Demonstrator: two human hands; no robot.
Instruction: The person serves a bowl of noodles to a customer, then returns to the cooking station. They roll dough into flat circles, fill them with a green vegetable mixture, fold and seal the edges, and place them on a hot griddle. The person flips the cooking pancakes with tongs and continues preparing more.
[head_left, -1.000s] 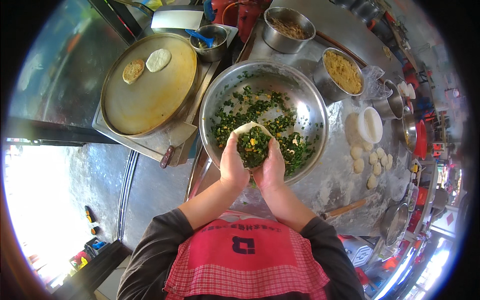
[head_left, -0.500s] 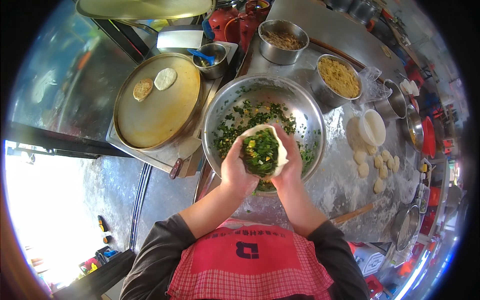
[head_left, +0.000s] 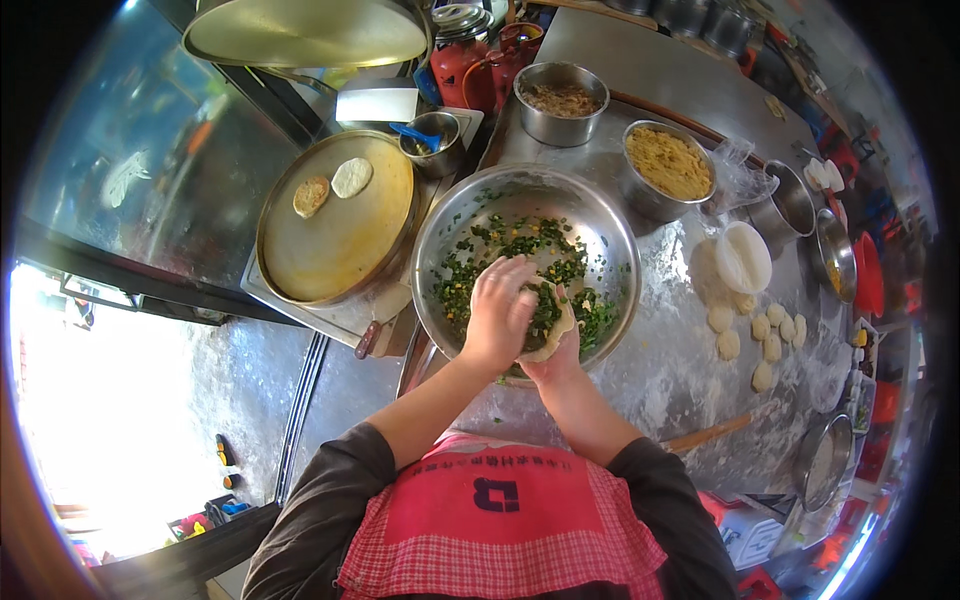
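My right hand (head_left: 556,365) cups a round dough wrapper (head_left: 562,328) filled with chopped greens, held above the large steel bowl (head_left: 620,270). Over the filling lies my left hand (head_left: 498,310), its fingers stretched out and covering much of the greens. Whether its fingertips press on the filling cannot be seen. Inside the bowl, chopped greens with yellow bits (head_left: 525,237) cover the bottom and cling to the wall.
To the left, a round griddle (head_left: 335,245) bears two flatbreads (head_left: 352,178). Pots of yellow filling (head_left: 668,165) and brownish filling (head_left: 562,98) stand behind. Several dough pieces (head_left: 728,345) and a rolling pin (head_left: 715,430) lie on the floured steel table at right.
My left hand has come off the wrapper's left side and moved over the filling. My right hand still supports the wrapper, now tilted and partly covered. The view has shifted slightly.
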